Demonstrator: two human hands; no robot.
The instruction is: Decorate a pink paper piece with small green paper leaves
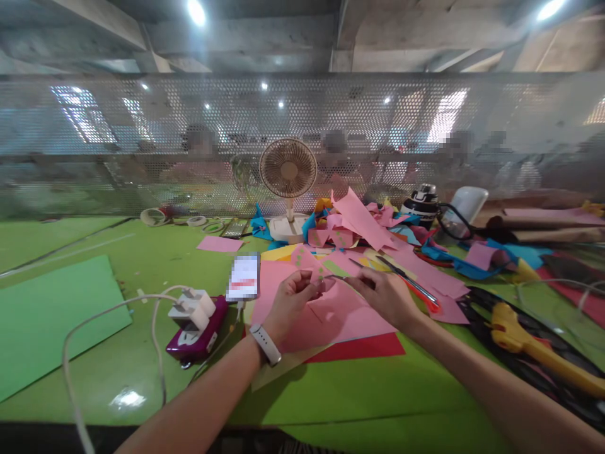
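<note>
My left hand [293, 299], with a white watch band on the wrist, is closed in a pinch on a small pink paper piece [320, 275] with green marks. Opposite it, my right hand [385, 295] is closed around a slim dark pointed tool [336, 277], which looks like tweezers. Its tip meets or nearly meets the paper; blur hides the exact contact. Beneath both hands lie pink paper sheets [350, 318], over a red sheet [363, 349]. Just beyond my right hand, a long dark-and-silver tool [411, 282] rests on the paper.
Paper scraps [359, 221] are heaped near a small fan [288, 169]. Left are a phone [244, 277], a purple power strip [198, 334] with white plugs and cables, and a green sheet [61, 321]. Right are a yellow glue gun [529, 347] and a black bottle [420, 205].
</note>
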